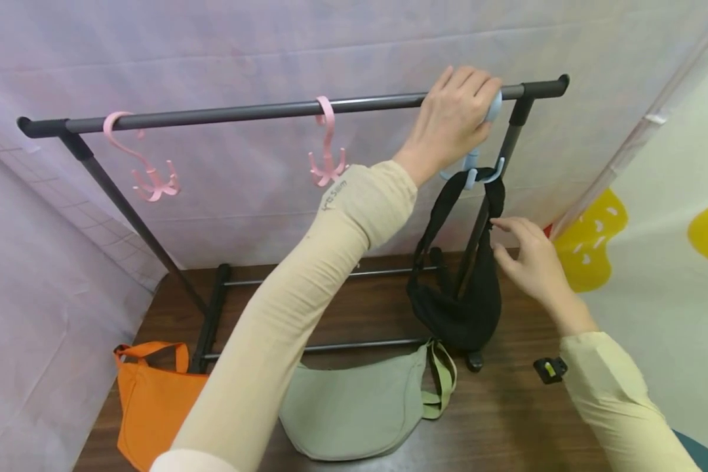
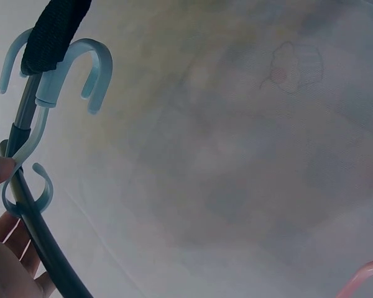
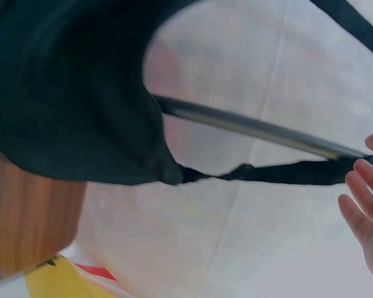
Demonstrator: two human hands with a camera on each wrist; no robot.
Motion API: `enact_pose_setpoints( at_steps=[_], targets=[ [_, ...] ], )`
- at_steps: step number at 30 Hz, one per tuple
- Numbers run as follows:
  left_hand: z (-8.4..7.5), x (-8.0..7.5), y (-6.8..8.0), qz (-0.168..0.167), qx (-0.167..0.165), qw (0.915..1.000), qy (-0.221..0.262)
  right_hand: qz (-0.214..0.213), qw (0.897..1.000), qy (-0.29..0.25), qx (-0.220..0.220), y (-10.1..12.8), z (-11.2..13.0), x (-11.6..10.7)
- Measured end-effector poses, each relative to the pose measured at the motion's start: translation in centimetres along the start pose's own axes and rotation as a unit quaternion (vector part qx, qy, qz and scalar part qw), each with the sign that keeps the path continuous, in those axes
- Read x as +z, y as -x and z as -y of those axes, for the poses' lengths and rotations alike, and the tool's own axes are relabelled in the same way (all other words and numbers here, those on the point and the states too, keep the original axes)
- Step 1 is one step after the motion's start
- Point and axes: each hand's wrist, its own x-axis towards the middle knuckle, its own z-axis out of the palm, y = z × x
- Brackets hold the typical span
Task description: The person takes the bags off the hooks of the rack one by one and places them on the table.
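Orange bag point(image 1: 147, 400), green bag point(image 1: 360, 410) under rack point(image 1: 242, 113), pink hooks point(image 1: 147, 172).

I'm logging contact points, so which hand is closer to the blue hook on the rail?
Left. The left hand grips the blue hook at the rail; the right hand is lower, at the black bag's strap.

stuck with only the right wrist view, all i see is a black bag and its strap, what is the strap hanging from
Observer: The black bag hangs by its strap from a blue hook on the rail.
Operator: is the left hand on it
Observer: Yes, the left hand grips the blue hook's top at the rail.
Operator: other bags?
Observer: An orange bag and a green bag lie on the table.
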Motion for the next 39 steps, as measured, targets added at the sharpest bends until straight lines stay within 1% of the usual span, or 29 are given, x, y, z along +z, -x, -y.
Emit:
enact_pose_setpoints(
  at_steps=[7,9,11,16,18,22,25,32,36,39],
  targets=[
    [0.1,0.0,0.1,0.0,-0.005,1.0,-0.001,-0.063,0.998,-0.014,0.015,-2.9,-0.6,-0.8],
    [0.0,0.1,0.2,-0.001,-0.006,1.0,-0.001,-0.075,0.997,-0.025,0.028,-3.5,-0.7,-0.8],
    [0.0,0.1,0.2,-0.003,-0.007,1.0,-0.001,-0.078,0.995,-0.044,0.051,-4.0,-0.7,-0.6],
    [-0.1,0.2,0.3,-0.006,-0.01,0.9999,-0.001,-0.07,0.988,-0.083,0.109,-4.8,-0.8,-0.2],
    [-0.2,0.2,0.3,-0.006,-0.011,0.9999,0.0,-0.06,0.986,-0.088,0.128,-5.0,-1.0,-0.1],
    [-0.3,0.2,0.3,-0.006,-0.012,0.9999,-0.001,-0.039,0.983,-0.098,0.154,-5.0,-1.3,0.2],
    [-0.3,0.2,0.4,-0.008,-0.013,0.9999,0.0,-0.039,0.983,-0.094,0.154,-4.8,-1.5,0.4],
    [-0.3,0.4,0.4,-0.006,-0.017,0.9998,0.0,-0.068,0.985,-0.064,0.149,-4.1,-1.7,0.2],
    [-0.5,0.5,0.3,-0.005,-0.015,0.9999,0.004,-0.098,0.983,-0.059,0.142,-4.0,-1.8,-0.2],
    [-0.6,0.7,0.2,-0.008,-0.016,0.9998,0.007,-0.133,0.982,-0.057,0.124,-4.3,-1.8,-0.8]
  ],
)
